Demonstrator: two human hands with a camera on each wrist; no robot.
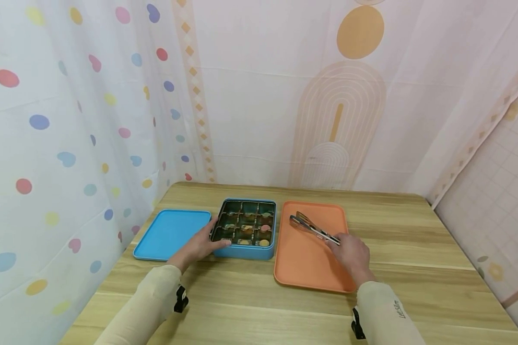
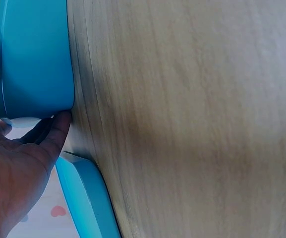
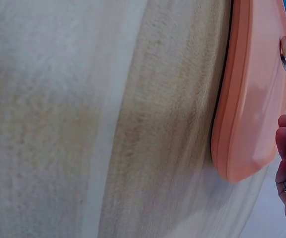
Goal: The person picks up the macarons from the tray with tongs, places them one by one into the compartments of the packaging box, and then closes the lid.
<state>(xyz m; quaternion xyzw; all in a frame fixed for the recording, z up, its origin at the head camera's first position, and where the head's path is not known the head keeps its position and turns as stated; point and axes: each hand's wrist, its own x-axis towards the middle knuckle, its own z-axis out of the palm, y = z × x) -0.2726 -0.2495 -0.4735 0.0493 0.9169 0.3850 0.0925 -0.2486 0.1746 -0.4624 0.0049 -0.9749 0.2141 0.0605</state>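
Observation:
A blue box with several dark compartments sits near the middle of the table. Small flat pieces lie inside it, among them a pink disc and a yellow disc. My left hand holds the box's front left corner, thumb along the front rim and fingers against the left side. Metal food tongs with slotted heads are gripped by my right hand. They are over the orange tray, pointing to the back left; whether their heads touch it I cannot tell.
Left of the box lies a shallow blue lid or tray. All stand on a wooden table. Patterned curtains hang behind the table and along its left side. A gridded cloth hangs on the right.

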